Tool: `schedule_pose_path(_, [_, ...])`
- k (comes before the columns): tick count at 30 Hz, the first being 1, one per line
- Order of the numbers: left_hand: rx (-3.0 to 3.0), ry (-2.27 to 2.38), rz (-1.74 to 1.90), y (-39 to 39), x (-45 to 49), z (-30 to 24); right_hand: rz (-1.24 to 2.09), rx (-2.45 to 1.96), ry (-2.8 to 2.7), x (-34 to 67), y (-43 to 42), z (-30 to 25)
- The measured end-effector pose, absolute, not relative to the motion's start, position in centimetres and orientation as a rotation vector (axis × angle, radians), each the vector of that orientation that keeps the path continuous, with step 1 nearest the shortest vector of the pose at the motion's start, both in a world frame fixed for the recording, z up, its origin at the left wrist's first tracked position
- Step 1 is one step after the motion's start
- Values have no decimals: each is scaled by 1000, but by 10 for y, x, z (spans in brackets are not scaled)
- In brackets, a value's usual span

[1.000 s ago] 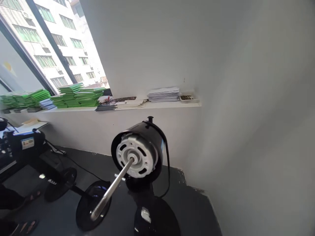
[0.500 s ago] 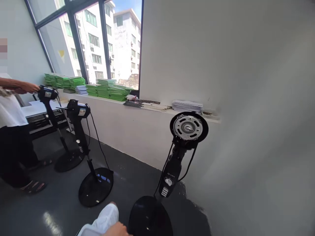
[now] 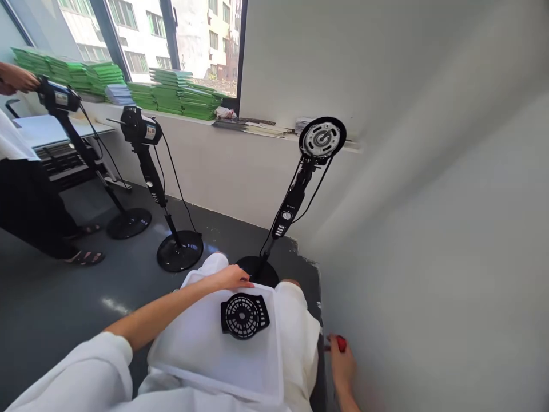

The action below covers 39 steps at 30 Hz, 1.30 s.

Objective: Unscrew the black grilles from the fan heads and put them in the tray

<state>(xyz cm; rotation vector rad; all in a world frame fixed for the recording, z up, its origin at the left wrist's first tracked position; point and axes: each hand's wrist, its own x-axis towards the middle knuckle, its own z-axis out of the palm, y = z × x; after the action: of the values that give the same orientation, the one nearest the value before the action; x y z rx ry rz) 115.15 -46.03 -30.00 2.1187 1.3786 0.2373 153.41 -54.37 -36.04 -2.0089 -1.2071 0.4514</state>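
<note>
A white plastic tray [image 3: 257,377] rests across my lap. My left hand [image 3: 231,277] is closed over its far rim. Inside the tray lies a round black slotted plastic cover [image 3: 242,316] with squared ends. Low on the right, beside my thigh and close to the wall, my right hand [image 3: 342,363] is closed around a small red object [image 3: 341,343]; most of it is hidden by the fingers. In front of me stands a black pedestal fan [image 3: 294,200] without blades or grille, its bare metal motor plate [image 3: 322,140] facing me.
Two more black stand fans, a nearer one [image 3: 148,166] and a farther one [image 3: 68,123], stand to the left. Another person's hand [image 3: 19,79] touches the farther one. Green stacks [image 3: 167,94] line the windowsill. A grey wall [image 3: 429,229] closes off the right side.
The view has tilted down, bringing the tray, the black cover and both my hands into sight. The other person's hand stays at the far fan.
</note>
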Motion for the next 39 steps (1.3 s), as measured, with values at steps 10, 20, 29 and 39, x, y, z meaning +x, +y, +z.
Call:
schedule_pose_path(10, [2239,1230,400,-436,1191,-289,894,-1785,-1497,1485,-531,-315])
schedule_pose_path(20, [2480,932,241,-505,1148,-318,1204,-1940,-1722,1446,-559,-330])
schedule_pose_path(29, [1774,1115,170,-510,1142,-327,1269,-1906,-1864,1439,-535,-327])
schedule_pose_path(39, [555,1042,775,-500,1161,-280,1072,-2018,-1554,1457,-527,-308])
